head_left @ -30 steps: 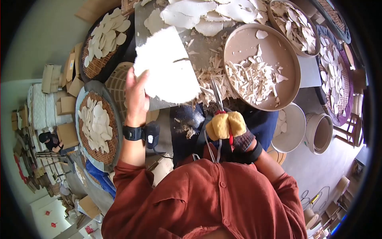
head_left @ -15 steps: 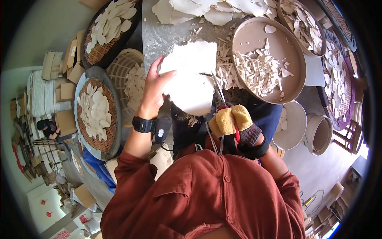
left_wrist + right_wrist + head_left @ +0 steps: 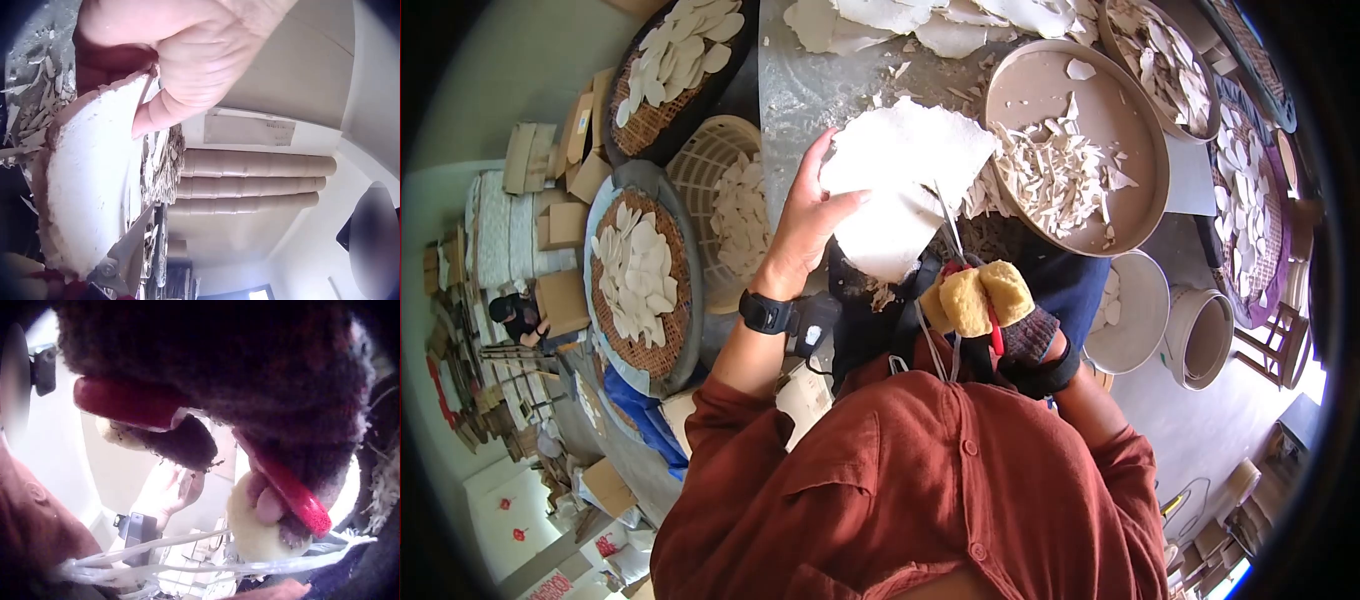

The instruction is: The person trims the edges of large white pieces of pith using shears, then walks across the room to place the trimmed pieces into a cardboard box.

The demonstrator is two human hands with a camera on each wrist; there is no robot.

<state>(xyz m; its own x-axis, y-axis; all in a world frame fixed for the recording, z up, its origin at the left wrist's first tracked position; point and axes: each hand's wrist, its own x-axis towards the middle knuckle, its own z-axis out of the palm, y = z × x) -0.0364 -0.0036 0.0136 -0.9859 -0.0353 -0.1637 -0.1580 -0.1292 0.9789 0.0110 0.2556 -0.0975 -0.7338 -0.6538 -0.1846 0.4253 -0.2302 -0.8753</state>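
Note:
My left hand (image 3: 805, 225) pinches the left side of a stiff white sheet with rough edges (image 3: 900, 150), thumb on top. In the left wrist view, the thumb (image 3: 156, 115) lies against the white face of the sheet (image 3: 87, 181). My right hand (image 3: 1032, 338), in a dark knit glove, grips scissors (image 3: 950, 225). Their red handles (image 3: 294, 490) and the yellow foam pads (image 3: 967, 303) show around the fingers. The scissor blades (image 3: 128, 256) are at the sheet's edge, where a short slit shows in the head view.
A round tray (image 3: 1135, 215) of white offcuts stands right of the sheet on the grey table (image 3: 800, 90). More sheets (image 3: 890, 15) lie at the back. Woven trays (image 3: 685, 215) and a plastic basket (image 3: 700, 165) with cut pieces stand left, and buckets (image 3: 1145, 300) right.
My left hand has brought the sheet down and right to the scissors, then turned it a little against the blades. The gripped scissors have stayed near the lap.

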